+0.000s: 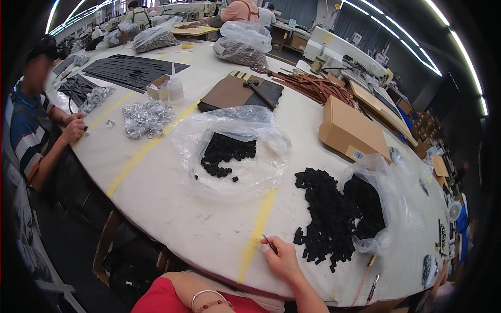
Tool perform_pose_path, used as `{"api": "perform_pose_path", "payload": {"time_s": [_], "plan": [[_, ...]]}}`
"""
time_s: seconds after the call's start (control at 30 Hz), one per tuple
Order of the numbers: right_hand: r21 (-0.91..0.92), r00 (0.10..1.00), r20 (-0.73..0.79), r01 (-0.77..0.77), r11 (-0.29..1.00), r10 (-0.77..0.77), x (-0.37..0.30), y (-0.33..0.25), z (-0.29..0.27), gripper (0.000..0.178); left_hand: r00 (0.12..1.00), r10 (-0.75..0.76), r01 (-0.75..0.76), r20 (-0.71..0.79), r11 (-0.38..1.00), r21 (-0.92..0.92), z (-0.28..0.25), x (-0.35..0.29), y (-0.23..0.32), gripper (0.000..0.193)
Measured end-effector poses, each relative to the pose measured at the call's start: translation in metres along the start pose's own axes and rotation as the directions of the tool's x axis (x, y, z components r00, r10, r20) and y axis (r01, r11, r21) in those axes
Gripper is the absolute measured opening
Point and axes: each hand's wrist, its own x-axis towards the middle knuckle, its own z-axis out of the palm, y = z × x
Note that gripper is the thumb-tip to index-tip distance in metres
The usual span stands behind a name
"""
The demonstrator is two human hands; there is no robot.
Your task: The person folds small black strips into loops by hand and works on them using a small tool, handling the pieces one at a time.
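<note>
- Strip lights are shining over a busy workroom, and a pale-covered table is filling most of the space before me.
- At far left, a co-worker in a striped top is working with both hands close together by the table's edge.
- Next, dark strips are lying flat, with metal rings glinting in a heap nearer and a pale bottle standing behind.
- By the front edge, the left forearm is showing a bangle; the left hand is running out of sight, so I cannot tell how that grip stands.
- Mid-table, an open clear bag is holding small black blocks.
- Just right of a yellow line, the right hand is pinching a thin dark piece, its grip closed on it.
- Farther right, a black heap is spreading beside another clear bag.
</note>
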Motion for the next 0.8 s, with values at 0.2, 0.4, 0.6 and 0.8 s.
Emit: {"api": "perform_pose_path", "payload": {"time_s": [0.2, 0.4, 0.6, 0.8], "plan": [[0.000, 0.999, -0.010, -0.035, 0.999, 0.035, -0.001, -0.006, -0.002, 0.015, 0.980, -0.196, 0.196, 0.039, 0.981, -0.005, -0.014, 0.004, 0.021, 0.075], [0.032, 1.000, -0.025, -0.018, 0.999, 0.019, -0.004, -0.008, 0.002, 0.014, 0.916, -0.398, 0.399, 0.044, 0.917, -0.013, -0.028, 0.000, 0.051, 0.078], [0.026, 0.999, -0.031, -0.030, 0.999, 0.030, 0.000, -0.003, 0.004, 0.012, 0.815, -0.573, 0.579, 0.090, 0.813, -0.065, -0.057, -0.003, 0.069, 0.080], [0.011, 0.999, -0.027, -0.039, 0.999, 0.039, -0.006, -0.008, 0.002, 0.012, 0.694, -0.682, 0.720, 0.232, 0.668, -0.190, -0.072, -0.006, 0.070, 0.083]]}}
